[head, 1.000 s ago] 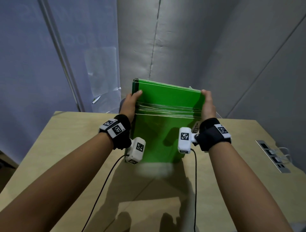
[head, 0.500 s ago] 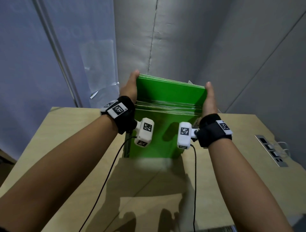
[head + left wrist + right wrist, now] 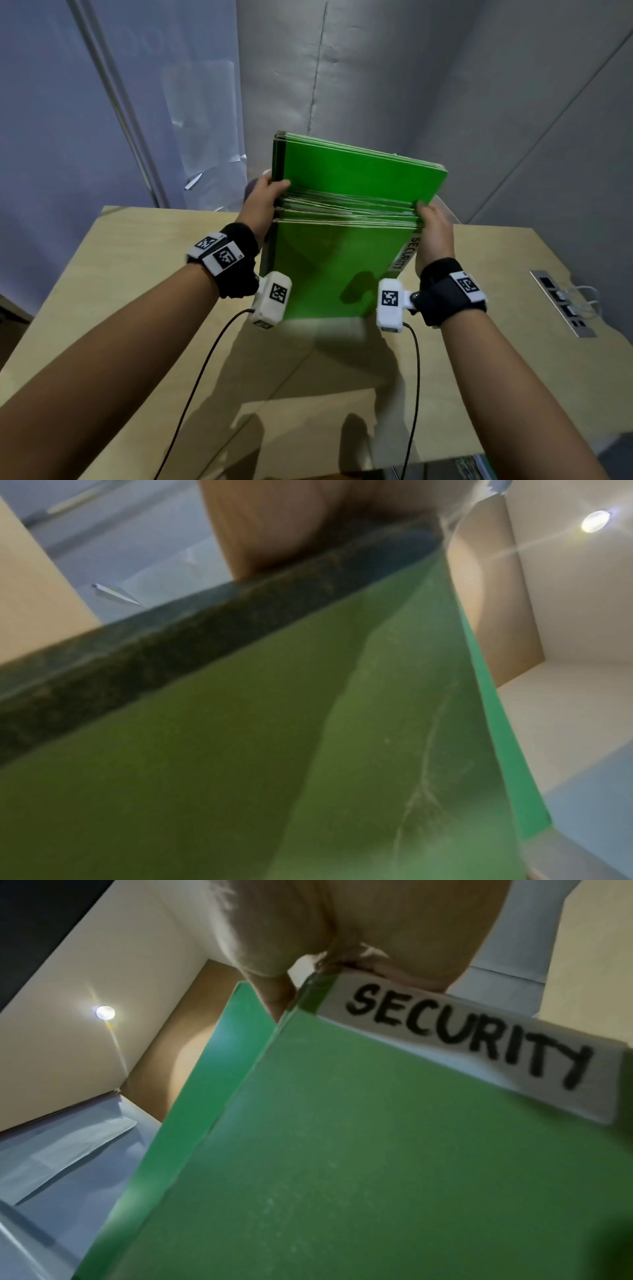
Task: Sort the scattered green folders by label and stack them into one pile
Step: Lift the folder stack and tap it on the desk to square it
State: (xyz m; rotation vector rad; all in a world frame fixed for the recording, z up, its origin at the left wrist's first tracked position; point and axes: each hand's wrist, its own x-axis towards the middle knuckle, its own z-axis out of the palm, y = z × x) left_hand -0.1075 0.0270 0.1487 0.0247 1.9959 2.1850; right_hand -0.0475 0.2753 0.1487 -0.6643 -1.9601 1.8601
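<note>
A thick stack of green folders (image 3: pixel 329 270) stands upright on its edge over the wooden table (image 3: pixel 137 274), its upper part leaning away from me. My left hand (image 3: pixel 263 202) grips the stack's left edge with the thumb on the front. My right hand (image 3: pixel 435 229) grips the right edge just above a white label reading SECURITY (image 3: pixel 406 253). The right wrist view shows that label (image 3: pixel 469 1039) on the front folder (image 3: pixel 342 1150) under my fingers. The left wrist view shows the green cover (image 3: pixel 240 750) and the stack's dark side. The stack's bottom edge is blurred.
A metal socket strip (image 3: pixel 561 301) with plugged cables is set into the table at the right. Grey fabric walls close in behind the table. Wrist-camera cables (image 3: pixel 205 359) hang over the table in front of the stack.
Both hands slid up the sides of the stack half a second ago and now sit lower again. The stack stays upright, and the SECURITY label now shows beside my right hand.
</note>
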